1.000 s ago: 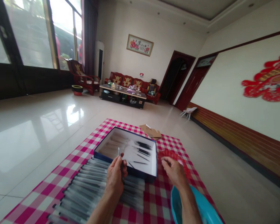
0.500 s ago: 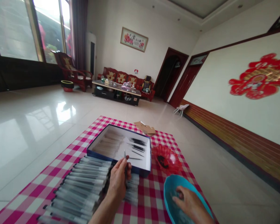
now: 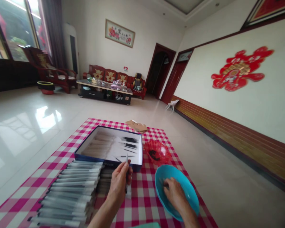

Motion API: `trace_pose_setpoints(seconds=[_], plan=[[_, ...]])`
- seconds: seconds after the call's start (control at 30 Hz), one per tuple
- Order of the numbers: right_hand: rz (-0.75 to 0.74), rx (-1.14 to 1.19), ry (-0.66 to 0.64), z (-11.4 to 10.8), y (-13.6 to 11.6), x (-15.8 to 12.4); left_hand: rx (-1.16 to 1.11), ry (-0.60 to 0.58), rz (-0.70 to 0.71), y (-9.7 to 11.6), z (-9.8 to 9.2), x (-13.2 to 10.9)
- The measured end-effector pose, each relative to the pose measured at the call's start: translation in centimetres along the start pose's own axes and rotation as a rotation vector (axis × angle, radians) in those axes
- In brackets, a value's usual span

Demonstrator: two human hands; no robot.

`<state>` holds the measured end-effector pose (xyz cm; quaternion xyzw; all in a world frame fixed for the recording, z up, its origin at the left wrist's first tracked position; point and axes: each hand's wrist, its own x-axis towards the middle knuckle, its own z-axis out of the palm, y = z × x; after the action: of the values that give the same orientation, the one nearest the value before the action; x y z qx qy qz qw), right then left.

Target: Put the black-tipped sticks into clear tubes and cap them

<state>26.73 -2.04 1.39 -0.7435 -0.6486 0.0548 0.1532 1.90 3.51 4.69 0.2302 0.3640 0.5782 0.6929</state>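
Observation:
My left hand (image 3: 118,182) is closed around a slim pen (image 3: 127,157), its grey tip pointing up, in front of the box's near edge. Inside the blue bowl (image 3: 192,193), my right hand (image 3: 176,192) reaches down with its fingers bent together; whatever is between them is hidden. Many clear pens (image 3: 66,188) with dark ends lie side by side in a heap left of my left hand. Beyond it, a shallow dark-blue box (image 3: 139,160) with a white inside holds pale thin sticks (image 3: 98,145) and black pen refills (image 3: 130,139).
A red flower-shaped bowl (image 3: 165,154) with dark small pieces stands between box and blue bowl. Brown cardboard pieces (image 3: 139,126) lie at the far edge of the checked tablecloth (image 3: 142,198). A turquoise edge (image 3: 148,225) shows at the bottom. A coffee table (image 3: 104,91) stands farther off.
The view has swung right, so everything sits further left. My right hand's fingers have drawn together lower in the blue bowl. The left hand keeps its hold on the pen.

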Motion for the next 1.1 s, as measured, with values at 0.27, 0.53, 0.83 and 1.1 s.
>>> trace_pose_setpoints(seconds=[0.27, 0.53, 0.83, 1.1], plan=[[0.055, 0.22, 0.014, -0.9, 0.8, 0.2, 0.156, -0.092, 0.01, -0.5, -0.3, -1.5], [0.047, 0.802, 0.065, -1.8, -1.6, -0.8, 0.389, -0.246, -0.017, -2.0, -1.5, -3.3], [0.22, 1.595, -0.031, -0.5, -9.7, -1.4, 0.559, -0.445, 0.074, -3.3, -2.8, -4.3], [0.18, 1.53, -0.024, 1.2, -12.4, -2.0, 0.528, -0.403, 0.077, -2.2, -3.0, -4.6]])
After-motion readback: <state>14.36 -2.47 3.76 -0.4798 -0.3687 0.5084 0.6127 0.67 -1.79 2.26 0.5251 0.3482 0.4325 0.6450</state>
